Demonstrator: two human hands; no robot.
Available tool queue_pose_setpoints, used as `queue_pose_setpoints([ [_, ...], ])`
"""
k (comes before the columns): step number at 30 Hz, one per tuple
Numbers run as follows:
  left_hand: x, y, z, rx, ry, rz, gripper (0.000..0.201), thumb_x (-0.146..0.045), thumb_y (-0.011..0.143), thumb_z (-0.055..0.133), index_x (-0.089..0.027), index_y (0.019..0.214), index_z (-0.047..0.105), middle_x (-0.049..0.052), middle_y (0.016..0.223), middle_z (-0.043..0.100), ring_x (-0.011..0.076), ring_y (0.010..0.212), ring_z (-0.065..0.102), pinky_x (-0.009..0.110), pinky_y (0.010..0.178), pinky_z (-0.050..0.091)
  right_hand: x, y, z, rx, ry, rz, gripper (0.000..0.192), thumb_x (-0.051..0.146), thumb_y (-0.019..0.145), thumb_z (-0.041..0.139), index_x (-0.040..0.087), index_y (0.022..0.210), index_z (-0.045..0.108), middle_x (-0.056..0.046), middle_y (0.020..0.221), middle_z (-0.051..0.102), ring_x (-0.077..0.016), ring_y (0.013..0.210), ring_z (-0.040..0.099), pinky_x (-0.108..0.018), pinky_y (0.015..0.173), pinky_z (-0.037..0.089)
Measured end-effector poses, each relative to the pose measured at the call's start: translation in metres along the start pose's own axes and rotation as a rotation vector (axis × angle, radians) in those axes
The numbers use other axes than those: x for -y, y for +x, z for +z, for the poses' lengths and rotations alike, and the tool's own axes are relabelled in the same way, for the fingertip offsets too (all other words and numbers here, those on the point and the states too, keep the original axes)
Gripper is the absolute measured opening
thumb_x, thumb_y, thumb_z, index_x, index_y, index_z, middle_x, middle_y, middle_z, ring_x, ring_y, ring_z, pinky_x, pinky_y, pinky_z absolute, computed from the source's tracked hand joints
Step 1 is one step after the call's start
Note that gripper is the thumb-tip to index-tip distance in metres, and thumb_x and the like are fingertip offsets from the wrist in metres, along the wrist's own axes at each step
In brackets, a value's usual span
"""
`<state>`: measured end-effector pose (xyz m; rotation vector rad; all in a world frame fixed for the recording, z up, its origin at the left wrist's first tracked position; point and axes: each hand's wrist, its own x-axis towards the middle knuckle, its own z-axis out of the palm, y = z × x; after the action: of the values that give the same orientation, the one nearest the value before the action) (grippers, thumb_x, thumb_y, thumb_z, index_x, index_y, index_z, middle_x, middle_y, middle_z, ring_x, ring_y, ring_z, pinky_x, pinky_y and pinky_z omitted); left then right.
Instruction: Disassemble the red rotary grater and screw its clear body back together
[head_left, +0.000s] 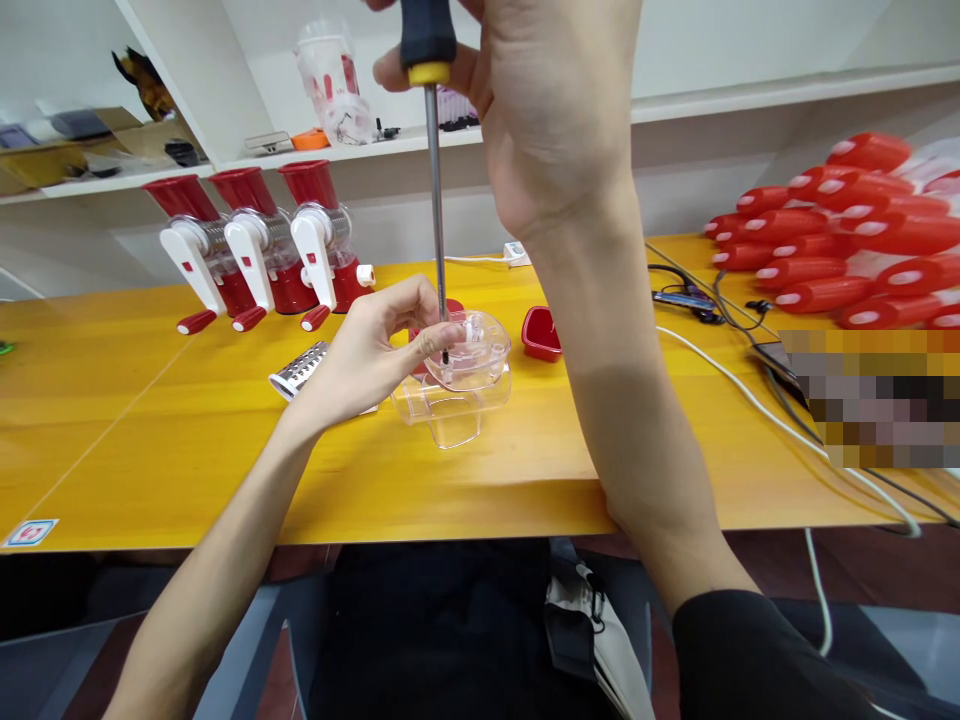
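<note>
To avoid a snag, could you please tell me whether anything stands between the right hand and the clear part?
Between the right hand and clear part, I see only the held screwdriver and, near its tip, the left thumb.

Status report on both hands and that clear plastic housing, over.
Right hand holding screwdriver, tip down. Left hand at its lower end, over clear plastic housing. Red plastic part right of housing, apart from it; no obstruction seen.
</note>
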<state>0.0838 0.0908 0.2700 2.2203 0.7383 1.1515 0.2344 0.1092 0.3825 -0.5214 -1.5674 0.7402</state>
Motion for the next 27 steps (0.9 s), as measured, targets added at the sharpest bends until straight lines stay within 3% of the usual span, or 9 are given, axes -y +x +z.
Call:
queue_pose_setpoints([
  [6,-0.003,-0.001,-0.001,0.020,0.029,0.012,0.032,-0.051,0.091,0.068,-0.020,0.086,0.059,0.001,0.084,0.065,0.0160,0.081,0.066,0.033,0.078,0.060,0.001,-0.002,-0.001,-0.006,-0.006,0.010,0.070,0.039,0.065,0.027,0.003,0.117,0.056,0.017,0.076,0.056,0.0153,0.073,0.057,-0.018,0.093,0.059],
  [10,-0.002,-0.010,-0.004,-0.003,0.264,0.073,0.041,-0.047,0.086,0.076,-0.021,0.113,0.061,0.006,0.117,0.068,0.0221,0.112,0.065,0.040,0.105,0.053,0.000,-0.002,0.000,-0.017,-0.017,0.006,0.066,0.042,0.065,0.037,0.002,0.113,0.056,0.017,0.075,0.056,0.0135,0.072,0.057,-0.023,0.092,0.059],
  [14,0.003,-0.021,-0.006,0.062,0.386,0.067,0.060,-0.046,0.084,0.079,-0.024,0.134,0.054,0.007,0.139,0.061,0.0253,0.130,0.058,0.041,0.116,0.045,-0.002,0.000,-0.002,-0.018,-0.040,-0.001,0.064,0.042,0.064,0.039,0.001,0.110,0.059,0.017,0.079,0.057,0.0124,0.075,0.058,-0.028,0.094,0.058],
  [21,0.011,-0.025,-0.005,0.109,0.383,-0.009,0.064,-0.046,0.082,0.079,-0.024,0.137,0.052,0.005,0.138,0.063,0.0237,0.124,0.063,0.038,0.112,0.050,-0.010,0.006,-0.007,0.001,-0.018,-0.027,0.067,0.045,0.066,0.031,0.005,0.109,0.064,0.018,0.089,0.059,0.0098,0.089,0.063,-0.028,0.097,0.057],
  [27,0.013,-0.024,-0.004,0.124,0.339,-0.025,0.063,-0.043,0.085,0.077,-0.025,0.139,0.049,0.006,0.140,0.062,0.0250,0.123,0.064,0.040,0.110,0.052,-0.006,0.002,-0.005,-0.005,-0.042,0.007,0.066,0.043,0.065,0.036,0.006,0.114,0.060,0.018,0.084,0.059,0.0104,0.087,0.063,-0.026,0.094,0.056],
])
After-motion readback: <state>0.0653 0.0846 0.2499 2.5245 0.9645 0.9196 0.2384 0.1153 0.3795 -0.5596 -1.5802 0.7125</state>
